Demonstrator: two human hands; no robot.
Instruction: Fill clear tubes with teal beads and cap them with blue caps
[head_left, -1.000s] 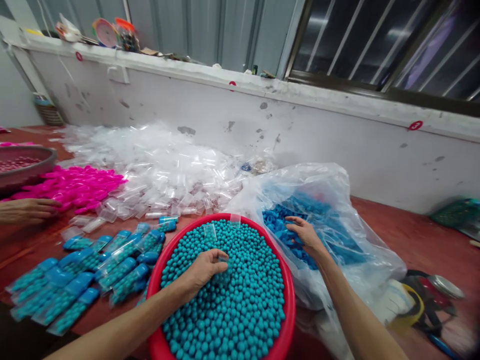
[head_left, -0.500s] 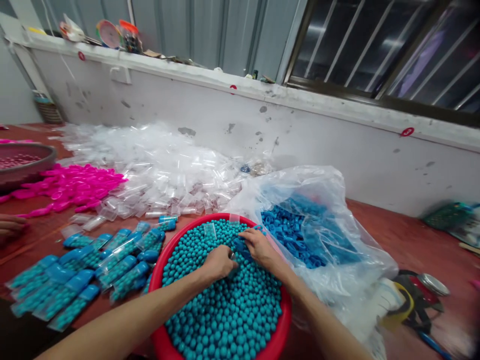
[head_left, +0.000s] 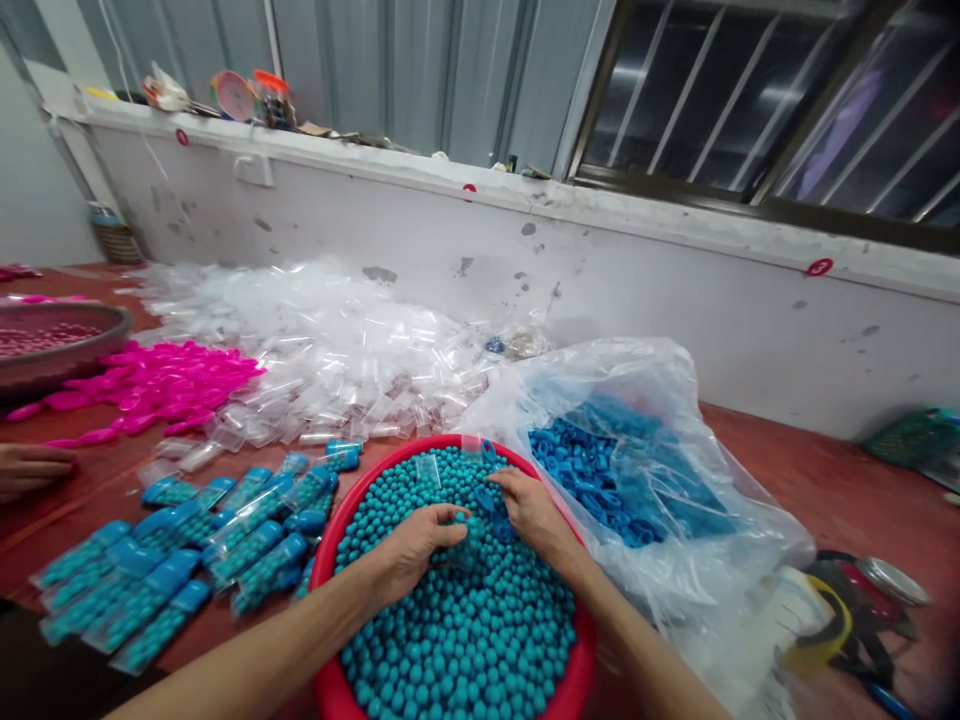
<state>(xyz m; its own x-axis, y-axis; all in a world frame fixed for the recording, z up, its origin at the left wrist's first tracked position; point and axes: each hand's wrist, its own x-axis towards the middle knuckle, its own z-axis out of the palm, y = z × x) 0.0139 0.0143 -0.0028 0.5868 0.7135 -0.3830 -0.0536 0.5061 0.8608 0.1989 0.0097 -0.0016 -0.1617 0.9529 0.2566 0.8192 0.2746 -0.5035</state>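
A red basin (head_left: pixel 327 540) full of teal beads (head_left: pixel 450 640) stands in front of me. My left hand (head_left: pixel 421 545) is over the beads, its fingers curled around a small clear plastic tube (head_left: pixel 459 562), partly hidden and blurred. Close beside it, my right hand (head_left: pixel 525 505) pinches a blue plastic cap (head_left: pixel 491 500) between thumb and fingers; other blue caps seem to lie on the beads just under it. An empty clear tube (head_left: pixel 428 472) rests on the beads toward the far side of the basin.
Filled tubes with blue caps (head_left: pixel 255 550) lie left of the basin. Behind are a heap of clear tubes (head_left: pixel 337 340) and pink pieces (head_left: pixel 172 380). A clear bag (head_left: pixel 675 400) of blue caps sits at right. Another person's hand (head_left: pixel 30 470) shows at the left edge.
My left hand has lifted a little and turned, its thumb and fingers now showing. My right hand stays near the basin's right side. The view has shifted slightly.
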